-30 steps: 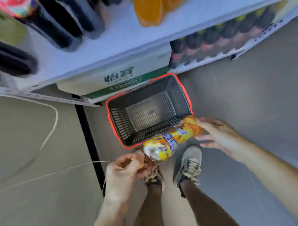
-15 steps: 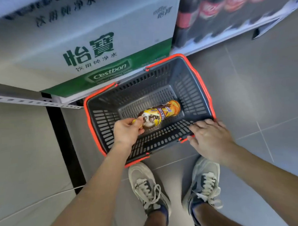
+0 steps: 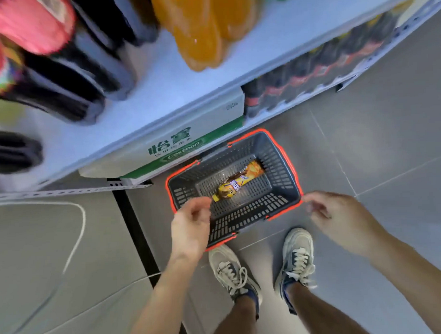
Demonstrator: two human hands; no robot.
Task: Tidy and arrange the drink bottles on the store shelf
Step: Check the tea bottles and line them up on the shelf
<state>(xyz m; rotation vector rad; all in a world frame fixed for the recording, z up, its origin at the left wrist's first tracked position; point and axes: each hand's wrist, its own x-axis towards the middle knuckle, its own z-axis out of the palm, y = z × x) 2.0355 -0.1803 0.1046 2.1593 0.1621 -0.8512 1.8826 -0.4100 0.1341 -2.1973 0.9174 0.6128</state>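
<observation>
My left hand (image 3: pixel 191 225) & right hand (image 3: pixel 333 213) hang loose, empty; the bottle (image 3: pixel 236 185) lies flat in the basket (image 3: pixel 293 179) just beyond my left, prob. light, slick plastic, so I'd grip mid-body.

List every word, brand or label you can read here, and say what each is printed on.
"怡寶": large green characters on the white carton under the shelf.
"Cestbon": white lettering on the carton's green band.
Small characters between them: too blurred to read.
Yellow bottle in the basket: purple label patch, unreadable.
Dark bottles right of the carton: labels blurred, unreadable.
</observation>
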